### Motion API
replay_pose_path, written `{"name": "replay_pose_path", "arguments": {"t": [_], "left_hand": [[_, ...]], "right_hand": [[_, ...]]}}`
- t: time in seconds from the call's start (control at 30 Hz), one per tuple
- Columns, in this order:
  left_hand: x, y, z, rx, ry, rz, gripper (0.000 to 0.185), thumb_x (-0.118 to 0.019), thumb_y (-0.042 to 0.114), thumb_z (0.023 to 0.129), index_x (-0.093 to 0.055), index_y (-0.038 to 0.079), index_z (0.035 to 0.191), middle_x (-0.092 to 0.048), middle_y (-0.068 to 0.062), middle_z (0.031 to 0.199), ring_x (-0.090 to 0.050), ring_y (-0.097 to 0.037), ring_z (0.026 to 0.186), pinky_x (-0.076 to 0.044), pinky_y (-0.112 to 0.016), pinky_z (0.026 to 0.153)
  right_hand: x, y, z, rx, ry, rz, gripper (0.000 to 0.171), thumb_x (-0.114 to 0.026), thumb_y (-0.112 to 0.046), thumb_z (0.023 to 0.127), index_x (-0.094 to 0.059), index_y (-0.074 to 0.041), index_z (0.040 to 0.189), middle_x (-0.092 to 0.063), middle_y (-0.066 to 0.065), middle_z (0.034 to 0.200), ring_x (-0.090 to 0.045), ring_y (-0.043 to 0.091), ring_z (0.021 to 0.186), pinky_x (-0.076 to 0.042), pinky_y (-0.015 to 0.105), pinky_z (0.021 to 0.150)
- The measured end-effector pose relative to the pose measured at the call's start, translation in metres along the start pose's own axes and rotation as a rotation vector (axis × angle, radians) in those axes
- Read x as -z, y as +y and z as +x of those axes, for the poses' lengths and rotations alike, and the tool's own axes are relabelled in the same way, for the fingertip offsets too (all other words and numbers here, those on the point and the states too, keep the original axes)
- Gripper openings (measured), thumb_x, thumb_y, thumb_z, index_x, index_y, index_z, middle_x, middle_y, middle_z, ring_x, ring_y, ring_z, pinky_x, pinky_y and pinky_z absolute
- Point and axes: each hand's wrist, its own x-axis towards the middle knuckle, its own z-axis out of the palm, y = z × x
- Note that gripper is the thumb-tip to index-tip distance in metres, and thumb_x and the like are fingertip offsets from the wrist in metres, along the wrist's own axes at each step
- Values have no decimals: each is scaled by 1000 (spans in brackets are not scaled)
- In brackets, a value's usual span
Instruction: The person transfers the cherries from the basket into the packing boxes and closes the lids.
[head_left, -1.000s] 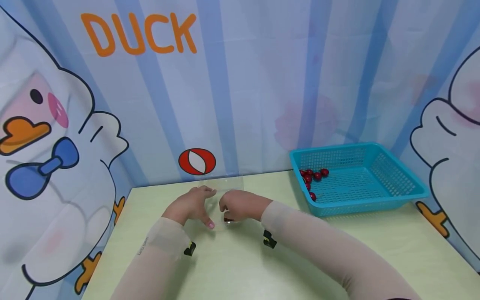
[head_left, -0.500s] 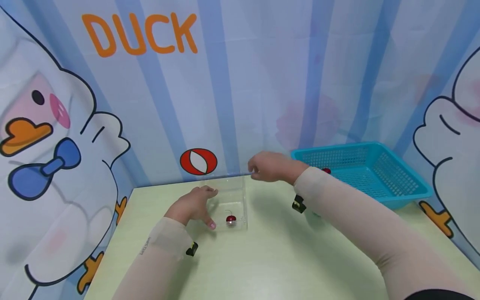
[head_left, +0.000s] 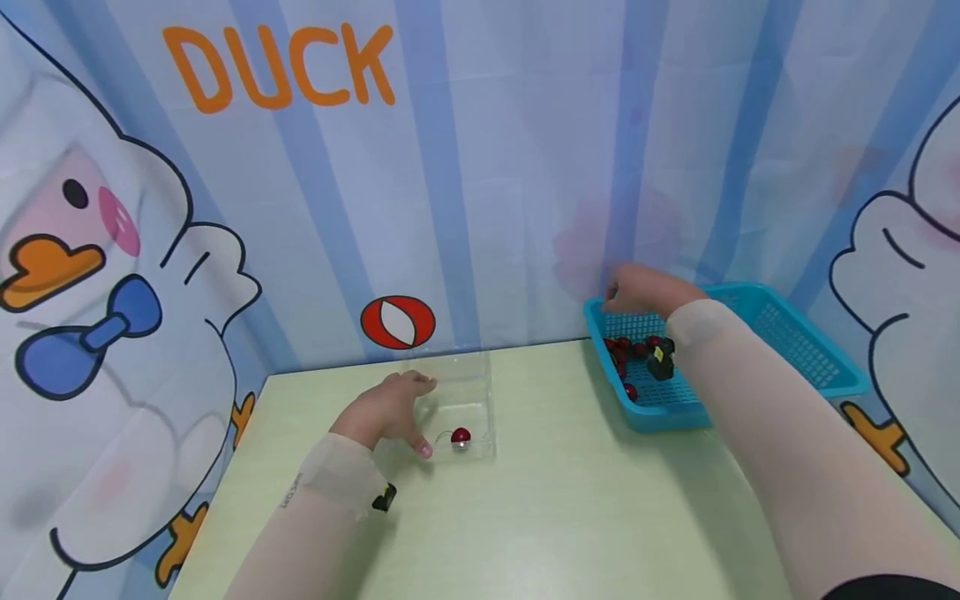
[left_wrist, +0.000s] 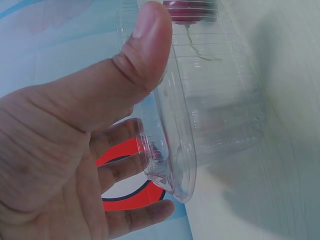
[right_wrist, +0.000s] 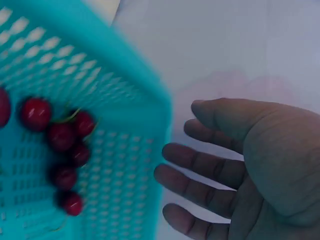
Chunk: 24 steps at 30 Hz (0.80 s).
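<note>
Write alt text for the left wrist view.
A left hand holds a clear plastic container on a pale table, thumb on its near wall and fingers seen through the plastic behind it. One red cherry with a stem lies inside.

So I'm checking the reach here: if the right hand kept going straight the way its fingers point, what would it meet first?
Probably the teal basket: the right hand is open, its fingers aimed at the basket's near corner, with the cherries beyond. Depth is unclear, so it may pass just above the rim.
</note>
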Motion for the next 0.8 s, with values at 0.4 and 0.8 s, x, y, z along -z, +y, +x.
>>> {"name": "replay_pose_path", "arguments": {"t": [0.4, 0.8], "left_hand": [[4, 0, -3, 10, 0, -7, 118, -109, 28, 75, -47, 24, 175, -41, -9, 183, -37, -41, 169, -50, -70, 126], [0, -1, -5, 32, -10, -26, 118, -109, 28, 75, -46, 27, 175, -40, -9, 183, -37, -42, 169, -52, -71, 124]], "right_hand": [[-31, 48, -2, -134, -60, 19, 31, -66, -18, 112, -76, 7, 127, -76, 25, 122, -71, 34, 102, -64, 53, 90], [-58, 57, 14, -252, -155, -5, 39, -61, -5, 108, -61, -16, 71, -52, 2, 70, -48, 19, 67, -48, 37, 65]]}}
